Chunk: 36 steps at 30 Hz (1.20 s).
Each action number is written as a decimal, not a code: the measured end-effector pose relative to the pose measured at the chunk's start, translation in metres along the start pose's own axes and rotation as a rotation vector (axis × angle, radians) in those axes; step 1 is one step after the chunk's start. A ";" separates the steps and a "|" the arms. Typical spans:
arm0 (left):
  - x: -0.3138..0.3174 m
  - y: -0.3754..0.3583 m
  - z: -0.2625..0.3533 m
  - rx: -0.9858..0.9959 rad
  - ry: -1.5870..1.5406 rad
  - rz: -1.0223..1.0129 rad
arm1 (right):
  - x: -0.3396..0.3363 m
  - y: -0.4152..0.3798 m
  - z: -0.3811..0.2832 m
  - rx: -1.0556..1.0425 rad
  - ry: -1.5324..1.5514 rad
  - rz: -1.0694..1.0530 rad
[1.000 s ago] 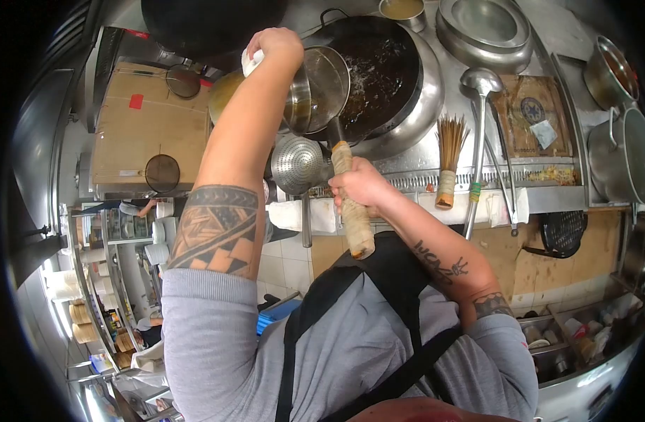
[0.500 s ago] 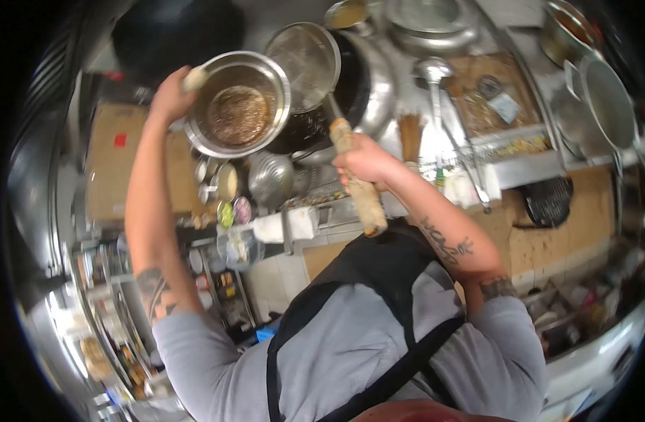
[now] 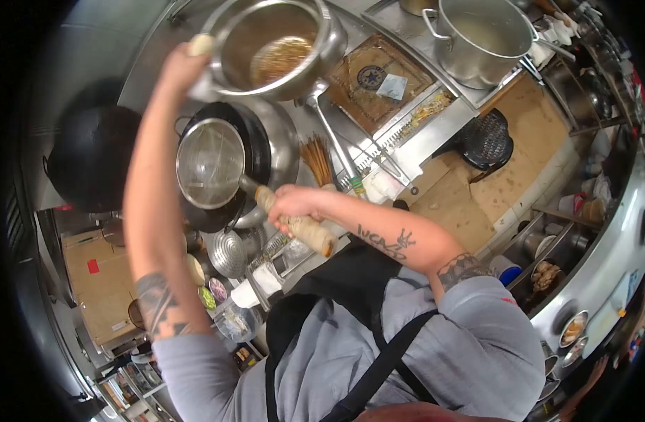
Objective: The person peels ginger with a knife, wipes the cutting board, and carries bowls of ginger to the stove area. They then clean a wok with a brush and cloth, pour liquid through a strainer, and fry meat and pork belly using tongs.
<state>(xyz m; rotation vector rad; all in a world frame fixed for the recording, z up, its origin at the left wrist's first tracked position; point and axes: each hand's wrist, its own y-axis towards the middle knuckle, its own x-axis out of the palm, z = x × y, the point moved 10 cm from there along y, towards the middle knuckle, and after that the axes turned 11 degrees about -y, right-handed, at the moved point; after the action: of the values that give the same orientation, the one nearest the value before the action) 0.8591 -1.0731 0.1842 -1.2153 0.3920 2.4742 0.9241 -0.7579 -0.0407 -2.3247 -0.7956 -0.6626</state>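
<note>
At the top of the view, my left hand [image 3: 184,67] is closed on the pale handle of a metal pot [image 3: 236,49]. Brown, foamy liquid [image 3: 284,60] lies in the tilted pot. My right hand [image 3: 294,205] grips the cloth-wrapped handle [image 3: 312,233] of a round mesh strainer [image 3: 211,163]. The strainer is over a dark wok [image 3: 258,141] and looks to have nothing in its mesh. What is inside the wok is mostly hidden by the strainer.
A ladle [image 3: 336,137] and a bamboo brush [image 3: 317,160] lie right of the wok. Farther right stands a large two-handled pot [image 3: 477,67]. Another black wok [image 3: 90,158] is at the left. A perforated metal scoop [image 3: 229,253] sits near the front edge. Another person's arm [image 3: 589,387] shows at lower right.
My left hand has carried the pot up and right, away from the wok. The view has turned to the right. My right hand still holds the strainer over the wok.
</note>
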 end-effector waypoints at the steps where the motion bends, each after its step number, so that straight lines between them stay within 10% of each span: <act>1: 0.042 0.003 0.004 0.006 0.034 0.014 | 0.003 -0.004 0.004 -0.001 -0.036 -0.034; 6: 0.237 0.016 -0.054 -0.260 -0.270 0.076 | 0.002 -0.048 0.030 0.010 -0.012 -0.031; 16: 0.388 -0.006 -0.082 -0.763 -0.841 0.299 | -0.021 -0.086 0.058 -0.018 -0.117 -0.037; 21: 0.294 0.014 -0.037 -0.449 -0.617 0.350 | -0.047 -0.088 0.039 -0.149 -0.040 0.071; 27: 0.114 0.034 0.025 0.017 -1.183 -0.068 | -0.099 -0.133 -0.026 -0.302 -0.033 0.341; 29: 0.026 -0.069 0.080 0.137 -1.243 0.008 | -0.132 -0.150 -0.040 -0.325 -0.181 0.529; 33: -0.071 -0.188 -0.057 0.031 -1.675 -0.298 | -0.181 -0.179 -0.058 -0.368 -0.136 0.726; 36: -0.103 -0.325 -0.161 -0.012 -1.708 0.199 | -0.227 -0.185 -0.051 -0.340 -0.022 0.724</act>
<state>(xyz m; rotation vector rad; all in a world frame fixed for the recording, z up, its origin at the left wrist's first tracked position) 1.1702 -0.8645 0.1421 1.1230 -0.0295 2.6274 0.6287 -0.7569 -0.0761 -2.6708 0.1958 -0.4605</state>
